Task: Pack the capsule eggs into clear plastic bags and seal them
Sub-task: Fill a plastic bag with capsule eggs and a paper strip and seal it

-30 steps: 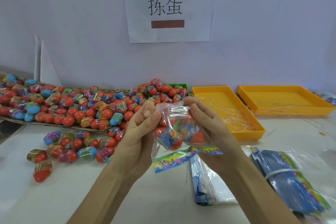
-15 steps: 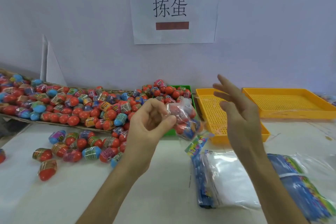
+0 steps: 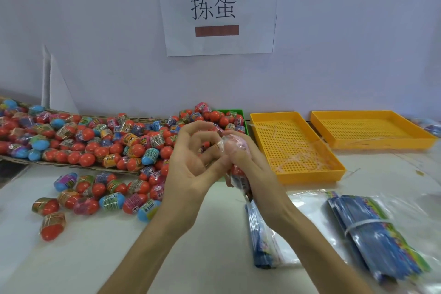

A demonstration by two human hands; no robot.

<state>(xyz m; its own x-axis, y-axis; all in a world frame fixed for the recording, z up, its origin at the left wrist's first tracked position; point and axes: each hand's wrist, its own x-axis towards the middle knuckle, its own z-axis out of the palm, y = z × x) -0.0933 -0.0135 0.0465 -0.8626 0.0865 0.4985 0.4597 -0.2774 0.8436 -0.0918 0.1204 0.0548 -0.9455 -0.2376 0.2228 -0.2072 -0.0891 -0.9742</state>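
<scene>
A clear plastic bag (image 3: 238,178) with capsule eggs inside hangs between both hands above the table's middle. My left hand (image 3: 193,169) pinches the bag's twisted top between curled fingers. Around the bag's neck and upper part wraps my right hand (image 3: 253,169), hiding most of it. A big heap of red, blue and pink capsule eggs (image 3: 100,143) lies on a cardboard sheet at the left, and more loose eggs (image 3: 95,196) sit on the white table in front of it.
Two yellow perforated trays (image 3: 296,150) (image 3: 372,129) stand at the back right. A green tray (image 3: 235,113) peeks from under the eggs. A stack of empty bags (image 3: 262,236) and a banded bundle of bags (image 3: 372,229) lie at the right. A paper sign (image 3: 217,7) hangs on the wall.
My right hand, lifted open and away from the bag half a second ago, has come back and closed round the bag's neck. The left hand kept hold of the bag top.
</scene>
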